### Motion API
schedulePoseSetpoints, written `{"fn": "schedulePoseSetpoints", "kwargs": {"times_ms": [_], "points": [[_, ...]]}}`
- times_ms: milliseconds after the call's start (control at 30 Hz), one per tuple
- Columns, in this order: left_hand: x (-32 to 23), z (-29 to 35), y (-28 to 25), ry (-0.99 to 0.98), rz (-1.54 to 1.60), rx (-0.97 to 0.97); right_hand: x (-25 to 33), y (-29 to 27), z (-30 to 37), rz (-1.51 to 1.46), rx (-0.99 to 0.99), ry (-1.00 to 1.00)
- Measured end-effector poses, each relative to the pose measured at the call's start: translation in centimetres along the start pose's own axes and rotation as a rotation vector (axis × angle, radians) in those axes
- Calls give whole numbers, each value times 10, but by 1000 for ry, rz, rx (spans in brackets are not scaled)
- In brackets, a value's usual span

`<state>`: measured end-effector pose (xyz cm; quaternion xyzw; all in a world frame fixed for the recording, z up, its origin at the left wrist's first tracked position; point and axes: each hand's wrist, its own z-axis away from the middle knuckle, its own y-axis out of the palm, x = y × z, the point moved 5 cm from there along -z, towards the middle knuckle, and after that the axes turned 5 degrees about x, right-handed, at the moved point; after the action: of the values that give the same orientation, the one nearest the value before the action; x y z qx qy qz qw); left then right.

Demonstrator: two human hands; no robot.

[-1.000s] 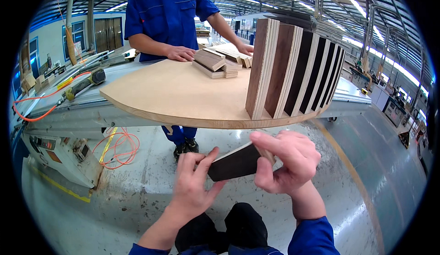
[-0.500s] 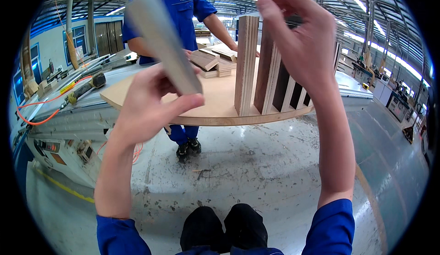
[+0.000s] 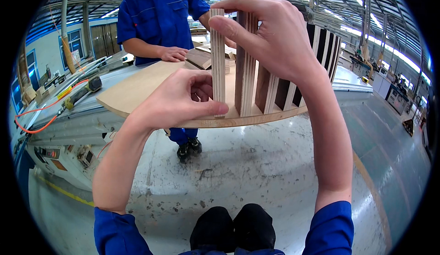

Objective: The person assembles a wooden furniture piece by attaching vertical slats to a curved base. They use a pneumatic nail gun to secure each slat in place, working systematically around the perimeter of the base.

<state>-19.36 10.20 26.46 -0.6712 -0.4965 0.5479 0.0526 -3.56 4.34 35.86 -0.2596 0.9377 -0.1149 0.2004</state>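
Observation:
A narrow plywood board [image 3: 218, 67] stands upright near the front edge of a wooden panel [image 3: 142, 83], at the left end of a row. My left hand [image 3: 183, 94] grips its lower end, with the thumb across the front edge. At its top, my right hand [image 3: 275, 37] holds it between thumb and fingers, reaching over the neighbouring boards. To the right stand another upright board [image 3: 245, 71] with a layered edge and several dark-faced boards [image 3: 268, 90], spaced apart. The right hand and wrist hide parts of the row.
Across the panel stands a co-worker in a blue shirt [image 3: 158, 21], one hand [image 3: 174, 54] beside loose brown boards [image 3: 198, 58]. A power tool [image 3: 94, 85] and an orange hose [image 3: 39, 129] lie at left on the machine table. Scuffed floor [image 3: 206, 177] lies below.
The plywood board, tilted in my left hand before, now stands upright on the panel at the row's left end. My right hand has come left and down onto its top.

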Motion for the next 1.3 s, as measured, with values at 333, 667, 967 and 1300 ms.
{"fn": "schedulePoseSetpoints", "kwargs": {"times_ms": [333, 667, 967, 1300], "points": [[-7, 1, 1, -16, 42, 15, 36, -18, -6, 209, 36, -60], [-9, 5, -1, -78, 79, 82, 26, 0, 2, 284, -26, 19], [-14, 14, 4, 92, -125, -21, 27, -2, 5, 168, -184, -47], [-13, 13, 1, 69, -48, -19, 29, 0, 6, 194, -173, -12]]}}
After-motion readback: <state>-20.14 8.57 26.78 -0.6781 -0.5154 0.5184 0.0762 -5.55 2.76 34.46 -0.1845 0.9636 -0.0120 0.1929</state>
